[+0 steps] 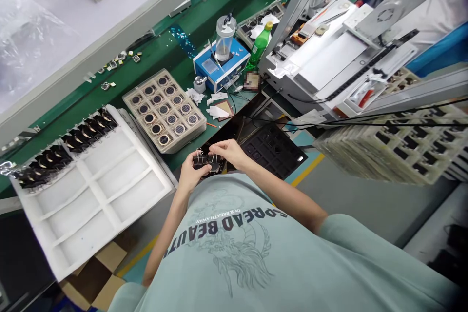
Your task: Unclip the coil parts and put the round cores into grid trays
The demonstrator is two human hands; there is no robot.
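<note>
Close to my body, at the edge of the green bench, both hands work on a small dark part with black binder clips (213, 158) on it. My left hand (192, 171) is closed round the left side of the part, thumb across its front. The fingers of my right hand (229, 152) pinch at the wire handle of the right-hand clip. Beyond them, a beige tray (178, 142) carries rows of round dark-faced parts. On the left, a white divided tray (126, 175) has a row of similar black clipped pieces (89, 131) along its far side.
A blue box device (234, 66) with a clear canister stands at the back, next to a green bottle (260, 45). A black tray (272, 151) lies right of my hands. Stacked trays (383, 148) and a white machine (329, 58) stand farther right. A cardboard box (93, 278) is below left.
</note>
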